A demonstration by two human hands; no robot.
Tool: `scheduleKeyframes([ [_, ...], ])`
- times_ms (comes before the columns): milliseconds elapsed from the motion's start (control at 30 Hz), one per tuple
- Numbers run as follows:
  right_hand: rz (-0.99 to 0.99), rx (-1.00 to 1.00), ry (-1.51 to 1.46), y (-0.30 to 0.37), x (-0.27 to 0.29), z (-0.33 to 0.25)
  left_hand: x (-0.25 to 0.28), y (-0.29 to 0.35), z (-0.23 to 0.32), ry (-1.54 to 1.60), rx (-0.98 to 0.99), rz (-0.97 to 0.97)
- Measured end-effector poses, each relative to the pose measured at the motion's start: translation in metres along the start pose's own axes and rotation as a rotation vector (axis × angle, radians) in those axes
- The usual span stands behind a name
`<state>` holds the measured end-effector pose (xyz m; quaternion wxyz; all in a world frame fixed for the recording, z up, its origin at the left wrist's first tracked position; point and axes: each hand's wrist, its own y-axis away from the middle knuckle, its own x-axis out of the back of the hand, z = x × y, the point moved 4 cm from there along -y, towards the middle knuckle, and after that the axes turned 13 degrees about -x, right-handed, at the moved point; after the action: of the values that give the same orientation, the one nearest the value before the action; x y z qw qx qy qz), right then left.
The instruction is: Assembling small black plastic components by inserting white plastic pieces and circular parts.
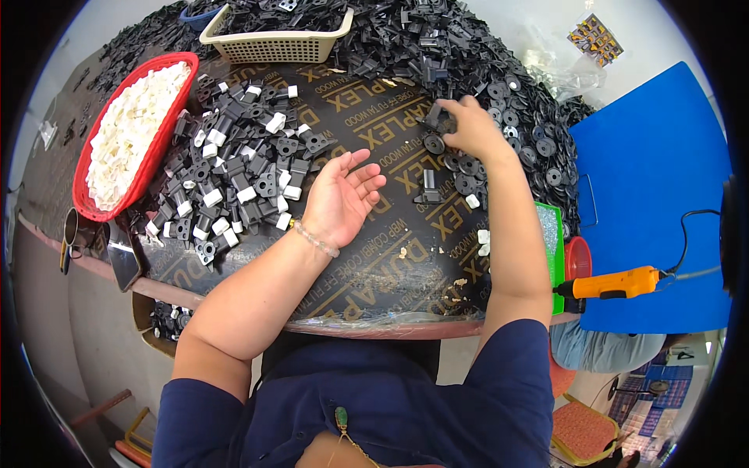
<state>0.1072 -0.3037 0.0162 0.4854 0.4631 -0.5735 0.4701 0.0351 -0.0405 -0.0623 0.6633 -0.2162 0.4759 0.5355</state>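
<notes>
My left hand [343, 201] is over the middle of the table, palm turned up and fingers loosely apart, with nothing in it. Farther right, at the edge of the dark heap, my right hand [473, 131] has thumb and fingers closed around a black plastic part [434, 115]. Just below that hand lies a round black wheel [434, 143]. A lone black bracket [428, 187] rests on the table, with a small white piece [472, 201] near it. Left of my left hand spreads a pile of black brackets with white ends [226, 168].
A red basket [80, 171] of white pieces stands at the left. Behind are a beige basket [273, 51] and a large heap of black parts [406, 39]. Black wheels [546, 147] are piled at the right, near a green tray [559, 261], a red bowl [578, 253] and an orange electric screwdriver [616, 283].
</notes>
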Motion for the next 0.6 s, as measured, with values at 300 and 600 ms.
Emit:
scheduleKeyframes([
  [300,-0.208,0.085,-0.022,-0.013,-0.01,-0.012,-0.006,0.001,0.007,-0.039,-0.039,-0.001],
  [600,-0.513,0.194,-0.927,0.107,0.033,-0.08,-0.045,0.028,0.007,-1.018,-0.707,-0.531],
])
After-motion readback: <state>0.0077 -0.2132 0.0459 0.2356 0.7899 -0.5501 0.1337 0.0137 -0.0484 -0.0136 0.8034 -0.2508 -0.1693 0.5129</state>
